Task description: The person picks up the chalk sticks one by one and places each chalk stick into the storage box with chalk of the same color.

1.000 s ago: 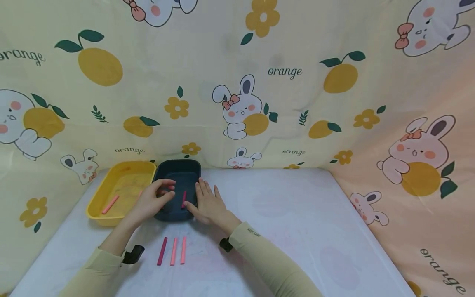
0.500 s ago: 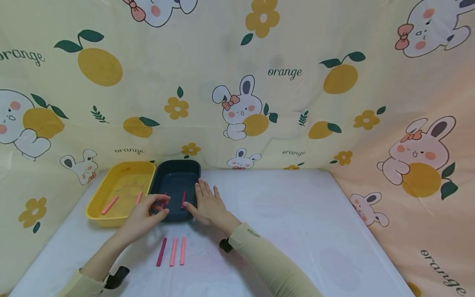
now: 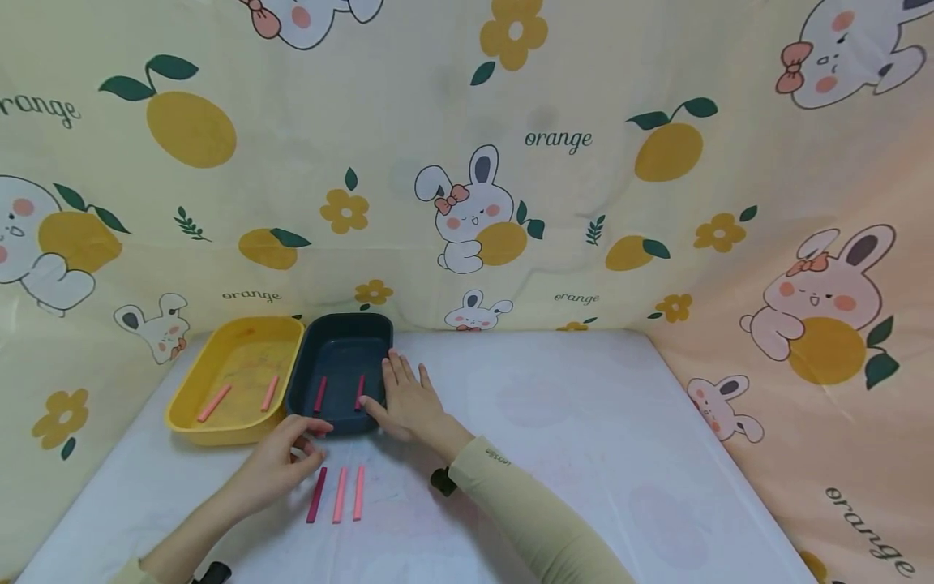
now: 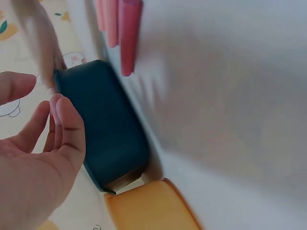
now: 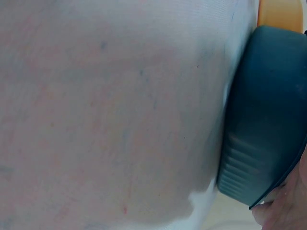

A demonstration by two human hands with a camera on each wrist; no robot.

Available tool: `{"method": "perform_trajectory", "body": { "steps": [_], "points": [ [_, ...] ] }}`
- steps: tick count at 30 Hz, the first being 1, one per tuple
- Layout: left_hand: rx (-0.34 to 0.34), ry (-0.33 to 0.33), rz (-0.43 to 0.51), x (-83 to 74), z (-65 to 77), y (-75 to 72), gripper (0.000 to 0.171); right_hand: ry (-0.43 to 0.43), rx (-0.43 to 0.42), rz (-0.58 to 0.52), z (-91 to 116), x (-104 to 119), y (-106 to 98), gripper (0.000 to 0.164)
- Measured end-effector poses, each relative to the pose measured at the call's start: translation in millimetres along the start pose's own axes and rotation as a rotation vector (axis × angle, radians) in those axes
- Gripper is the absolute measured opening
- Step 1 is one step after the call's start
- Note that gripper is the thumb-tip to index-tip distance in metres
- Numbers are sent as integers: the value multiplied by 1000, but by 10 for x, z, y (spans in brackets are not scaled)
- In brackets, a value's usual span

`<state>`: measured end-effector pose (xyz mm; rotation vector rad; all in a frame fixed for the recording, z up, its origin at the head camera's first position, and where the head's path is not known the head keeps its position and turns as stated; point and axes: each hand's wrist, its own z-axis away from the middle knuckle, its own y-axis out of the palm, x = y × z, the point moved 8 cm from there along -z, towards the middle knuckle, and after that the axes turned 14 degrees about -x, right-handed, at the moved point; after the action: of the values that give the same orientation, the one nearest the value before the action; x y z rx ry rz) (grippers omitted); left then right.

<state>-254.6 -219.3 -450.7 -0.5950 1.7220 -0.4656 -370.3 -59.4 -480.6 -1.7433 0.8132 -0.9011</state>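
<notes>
- Currently, the left hand (image 3: 273, 464) hangs at about half past seven from the dark blue tray (image 3: 346, 349), its fingers loosely curved and the thumb parted from them, gripping nothing; the fingertips are near the tray's front rim, though whether they touch it I cannot tell.
- The right hand (image 3: 412, 410) rests at four o'clock of that tray, fingers straight along its side, the thumb reaching over the rim; it has nothing gripped.
- Inside the dark blue tray lie two maroon sticks, the first maroon stick (image 3: 320, 394) toward half past seven, the second maroon stick (image 3: 360, 392) toward half past four, just beside the right thumb.
- At nine o'clock of it stands the yellow tray (image 3: 248, 357), holding one pink stick (image 3: 214, 403) toward seven o'clock and another pink stick (image 3: 270, 393) toward four.
- At six o'clock of the dark blue tray, three more sticks lie side by side on the white table (image 3: 569, 454): the loose maroon stick (image 3: 317, 495), nearest the left hand, then the middle pink stick (image 3: 340, 495) and the outer pink stick (image 3: 358, 493) at its three o'clock, all well clear of the right hand.
</notes>
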Motion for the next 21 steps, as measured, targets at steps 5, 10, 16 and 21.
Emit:
{"method": "perform_trajectory", "body": {
  "steps": [5,10,16,21],
  "points": [
    [52,-28,-10,70,28,52,33,8,9,6,-12,-13,8,89],
    [113,-54,-25,120,59,125,32,1,7,19,-24,-17,19,88],
    [171,-105,-50,209,75,222,34,-2,10,27,-23,-19,35,89],
    [192,-125,-106,267,78,276,36,-4,14,24,-14,-14,37,88]
  ]
}}
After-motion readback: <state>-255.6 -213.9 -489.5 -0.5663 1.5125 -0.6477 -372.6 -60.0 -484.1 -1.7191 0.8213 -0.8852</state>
